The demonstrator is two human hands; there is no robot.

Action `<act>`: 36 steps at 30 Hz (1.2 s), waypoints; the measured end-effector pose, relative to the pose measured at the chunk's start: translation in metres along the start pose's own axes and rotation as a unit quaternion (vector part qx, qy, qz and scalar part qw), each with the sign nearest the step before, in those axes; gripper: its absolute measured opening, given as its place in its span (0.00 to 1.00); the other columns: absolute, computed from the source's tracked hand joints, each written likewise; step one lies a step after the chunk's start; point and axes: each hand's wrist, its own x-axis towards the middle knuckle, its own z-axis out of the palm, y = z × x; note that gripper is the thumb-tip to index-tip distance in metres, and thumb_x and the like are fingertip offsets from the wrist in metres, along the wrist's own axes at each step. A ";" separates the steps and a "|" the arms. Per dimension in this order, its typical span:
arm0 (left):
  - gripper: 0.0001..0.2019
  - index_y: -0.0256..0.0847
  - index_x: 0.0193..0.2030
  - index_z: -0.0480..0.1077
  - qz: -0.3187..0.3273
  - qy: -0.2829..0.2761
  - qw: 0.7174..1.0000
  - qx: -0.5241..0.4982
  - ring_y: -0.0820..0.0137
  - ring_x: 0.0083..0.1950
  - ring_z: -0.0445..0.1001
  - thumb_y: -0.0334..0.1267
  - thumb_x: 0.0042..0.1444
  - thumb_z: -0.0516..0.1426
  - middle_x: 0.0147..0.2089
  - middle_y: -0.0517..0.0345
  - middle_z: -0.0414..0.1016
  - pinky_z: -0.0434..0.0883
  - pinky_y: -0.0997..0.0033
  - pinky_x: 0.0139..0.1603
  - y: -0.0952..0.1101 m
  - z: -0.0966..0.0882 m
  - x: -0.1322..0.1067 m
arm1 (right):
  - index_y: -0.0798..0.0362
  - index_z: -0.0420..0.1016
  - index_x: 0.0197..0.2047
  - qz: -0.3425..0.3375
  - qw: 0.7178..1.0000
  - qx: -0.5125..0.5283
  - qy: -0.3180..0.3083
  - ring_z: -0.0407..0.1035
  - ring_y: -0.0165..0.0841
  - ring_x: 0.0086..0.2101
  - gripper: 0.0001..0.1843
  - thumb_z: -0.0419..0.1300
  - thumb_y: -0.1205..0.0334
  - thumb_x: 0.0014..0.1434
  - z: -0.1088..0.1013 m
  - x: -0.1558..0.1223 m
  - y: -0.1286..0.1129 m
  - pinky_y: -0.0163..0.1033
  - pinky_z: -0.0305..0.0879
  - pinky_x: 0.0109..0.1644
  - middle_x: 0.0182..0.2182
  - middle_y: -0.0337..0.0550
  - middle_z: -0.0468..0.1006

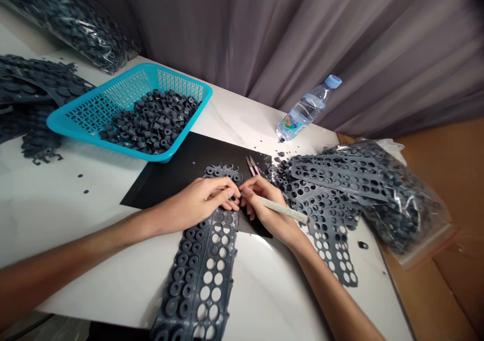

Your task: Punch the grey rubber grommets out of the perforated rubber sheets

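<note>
My right hand grips a pale, pen-like tool, its tip pointing toward my left fingers. My left hand is closed in a pinch at that tip, and whatever lies between its fingers is mostly hidden. Both hands are over the upper part of a dark grey rubber sheet. Rows of thick rings fill the sheet's left side, while mostly round holes run down its right. Under the sheet's far end lies a black mat. Small pink-handled snips rest just beyond my right hand.
A blue basket of small grey rubber pieces stands back left. Punched sheets and a clear bag of pieces lie at right. A water bottle stands tilted in view near the curtain. Another full bag is far left.
</note>
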 end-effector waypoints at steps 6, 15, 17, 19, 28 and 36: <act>0.14 0.37 0.50 0.76 0.017 0.123 0.986 -0.110 0.60 0.52 0.86 0.46 0.74 0.58 0.49 0.48 0.86 0.80 0.59 0.60 0.012 -0.013 0.005 | 0.49 0.72 0.46 -0.007 1.000 0.005 0.004 0.68 0.27 0.23 0.12 0.58 0.50 0.76 0.000 -0.001 0.000 0.32 0.65 0.26 0.29 0.35 0.76; 0.10 0.36 0.50 0.75 0.012 0.208 0.963 -0.171 0.58 0.57 0.85 0.41 0.71 0.62 0.52 0.45 0.86 0.79 0.58 0.64 0.019 -0.026 0.008 | 0.50 0.73 0.46 -0.009 1.000 0.013 0.013 0.68 0.27 0.23 0.12 0.59 0.50 0.75 0.001 -0.001 -0.001 0.31 0.66 0.25 0.28 0.35 0.76; 0.10 0.36 0.51 0.75 0.011 0.209 0.964 -0.164 0.58 0.57 0.85 0.41 0.70 0.63 0.52 0.45 0.86 0.79 0.57 0.64 0.019 -0.025 0.007 | 0.50 0.73 0.46 -0.012 1.000 0.012 0.012 0.68 0.26 0.23 0.12 0.59 0.51 0.75 0.001 -0.001 0.001 0.31 0.66 0.25 0.29 0.35 0.76; 0.12 0.36 0.52 0.75 0.009 0.200 0.967 -0.156 0.57 0.58 0.85 0.42 0.68 0.64 0.52 0.44 0.86 0.79 0.57 0.64 0.017 -0.025 0.007 | 0.50 0.73 0.46 -0.013 1.000 0.012 0.011 0.68 0.26 0.23 0.12 0.58 0.51 0.76 0.000 -0.001 0.001 0.31 0.66 0.25 0.29 0.35 0.76; 0.17 0.39 0.53 0.75 0.008 0.149 0.978 -0.143 0.58 0.61 0.83 0.42 0.62 0.70 0.56 0.48 0.85 0.76 0.58 0.67 0.002 -0.025 0.009 | 0.50 0.73 0.46 -0.010 1.000 0.018 0.005 0.68 0.26 0.22 0.11 0.58 0.52 0.76 0.000 0.000 0.001 0.30 0.65 0.25 0.28 0.34 0.75; 0.19 0.40 0.54 0.75 0.025 0.157 0.983 -0.095 0.56 0.61 0.83 0.47 0.62 0.70 0.56 0.48 0.84 0.77 0.57 0.65 0.000 -0.021 0.008 | 0.50 0.74 0.47 -0.007 1.000 0.013 0.005 0.67 0.26 0.22 0.11 0.58 0.51 0.76 -0.001 0.000 0.005 0.30 0.63 0.24 0.28 0.34 0.76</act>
